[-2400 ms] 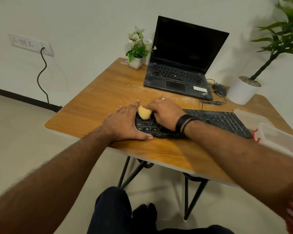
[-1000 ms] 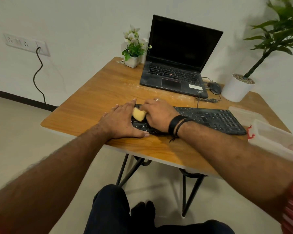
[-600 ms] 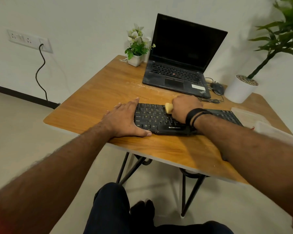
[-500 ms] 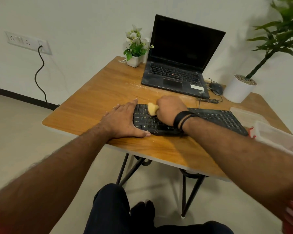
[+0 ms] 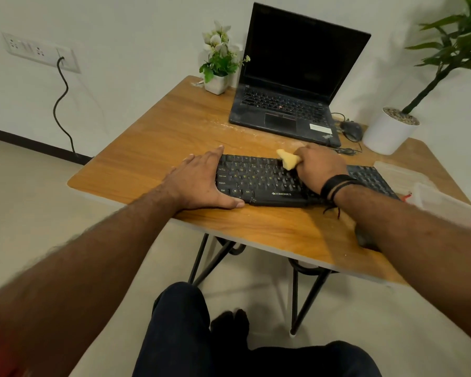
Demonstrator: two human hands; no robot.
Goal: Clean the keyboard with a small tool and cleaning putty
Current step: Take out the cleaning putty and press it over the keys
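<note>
A black keyboard (image 5: pixel 259 180) lies across the front of the wooden table (image 5: pixel 158 137). My left hand (image 5: pixel 201 180) rests flat against the keyboard's left end, fingers straight, thumb along its front edge. My right hand (image 5: pixel 318 167) grips a lump of yellow cleaning putty (image 5: pixel 288 159) over the middle keys, near the top rows. The putty sticks out to the left of my fist. No small tool shows.
An open black laptop (image 5: pixel 288 104) stands behind the keyboard, with a mouse (image 5: pixel 352 130) and cable to its right. A small flower pot (image 5: pixel 218 80) sits at the back left, a white plant pot (image 5: pixel 389 131) at the back right. Clear plastic containers (image 5: pixel 424 191) lie at the right edge.
My right hand has carried the putty from the keyboard's left end rightward to the middle keys. My left hand has stayed at the left end.
</note>
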